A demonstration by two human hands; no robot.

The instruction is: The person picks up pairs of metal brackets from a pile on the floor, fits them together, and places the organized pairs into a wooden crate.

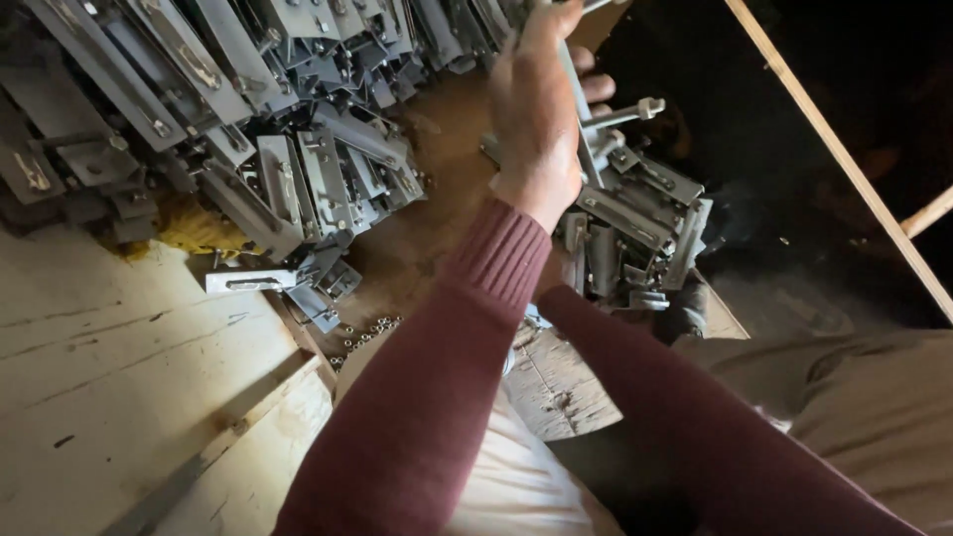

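Brackets of grey metal lie in a big heap (248,119) at the upper left, and a smaller stack (635,233) stands just right of centre. The left hand (536,109) is raised at the top, its fingers closed around a long grey metal strip (576,89), near a bolt (625,114) that sticks out to the right. The right hand is hidden behind the left forearm, so its state I cannot tell. Small nuts (362,333) lie on the wooden board (119,337).

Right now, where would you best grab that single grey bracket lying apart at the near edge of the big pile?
Probably the loose grey bracket is best taken across its long edges near the middle, from the bare plywood floor side: it lies flat, and its right end meets the pile.
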